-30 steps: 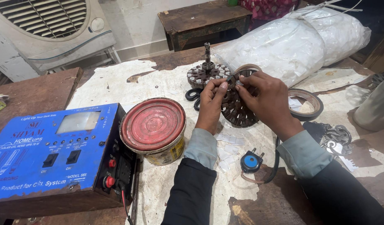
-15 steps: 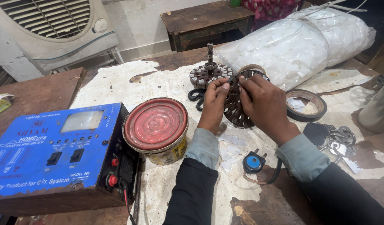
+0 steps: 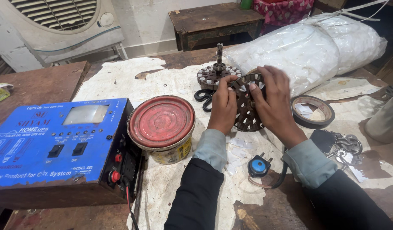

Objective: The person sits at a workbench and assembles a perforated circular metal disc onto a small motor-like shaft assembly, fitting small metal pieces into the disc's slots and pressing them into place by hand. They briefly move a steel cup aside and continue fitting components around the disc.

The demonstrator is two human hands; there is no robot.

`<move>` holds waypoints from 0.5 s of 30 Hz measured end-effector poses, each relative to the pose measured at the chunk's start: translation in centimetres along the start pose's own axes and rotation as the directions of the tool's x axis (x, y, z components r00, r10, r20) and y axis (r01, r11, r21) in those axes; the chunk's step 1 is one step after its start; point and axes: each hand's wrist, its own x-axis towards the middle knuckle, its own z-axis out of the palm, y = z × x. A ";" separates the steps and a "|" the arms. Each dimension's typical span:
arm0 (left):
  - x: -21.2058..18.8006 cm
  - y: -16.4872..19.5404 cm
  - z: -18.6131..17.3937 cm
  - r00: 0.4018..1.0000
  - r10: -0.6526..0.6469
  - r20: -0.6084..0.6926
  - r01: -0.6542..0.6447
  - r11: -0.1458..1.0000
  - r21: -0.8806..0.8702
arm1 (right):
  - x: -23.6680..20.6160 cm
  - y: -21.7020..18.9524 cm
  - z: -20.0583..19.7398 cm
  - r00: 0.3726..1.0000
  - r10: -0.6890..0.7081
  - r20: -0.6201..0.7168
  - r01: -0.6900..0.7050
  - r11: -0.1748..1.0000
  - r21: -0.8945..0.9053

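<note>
Both hands are on a round slotted metal core (image 3: 247, 111), dark brown with wedge-shaped slots around its rim, lying on the torn white paper (image 3: 119, 79) that covers the worktop (image 3: 43, 81); left hand (image 3: 224, 106) is closed on the core's left edge, fingertips curled at its top rim; right hand (image 3: 275, 102) is spread over the right side, fingers pressing at the upper slots; the two hands sit close together, clamped on the same piece.

Landmark is the core: just behind it stands a second slotted core with an upright shaft (image 3: 218, 72), not touched; black scissors handles (image 3: 203, 96) lie just left of it; a tin with a red lid (image 3: 161, 127) sits to the left, near the left wrist; a blue power unit (image 3: 60, 145) with switches and red knobs is further left, well apart; a roll of tape (image 3: 312, 111) lies just right of the right hand; a big white plastic sack (image 3: 307, 51) lies behind and to the right; a blue plug (image 3: 259, 167) with cable sits in front, between the sleeves; small white paper strips (image 3: 239, 147) lie scattered just in front of the core.

Judged progress: slots that show look bare, no wire visible in them, so work on the core seems at an early stage; whether any strips are already seated cannot be told; most slots appear left to do.
</note>
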 end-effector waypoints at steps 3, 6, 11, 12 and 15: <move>0.0 -0.1 0.0 0.998 -0.066 0.013 0.067 0.993 -0.101 | -0.1 0.5 0.2 0.977 0.179 0.115 -0.195 0.970 0.146; -0.1 -0.2 0.2 0.996 -0.084 0.019 0.086 0.973 -0.214 | 0.0 0.7 0.3 0.950 0.268 0.163 -0.292 0.945 0.147; -0.3 -0.6 0.2 0.993 -0.110 0.037 0.116 0.974 -0.195 | 0.1 1.0 0.5 0.967 0.209 0.142 -0.226 0.968 0.113; -0.3 -0.7 0.3 0.994 -0.109 0.034 0.113 0.977 -0.180 | 0.1 1.1 0.4 0.975 0.177 0.133 -0.194 0.973 0.123; -0.3 -1.0 0.2 0.993 -0.110 0.040 0.115 0.979 -0.170 | 0.1 1.3 0.5 0.987 0.113 0.116 -0.129 0.982 0.141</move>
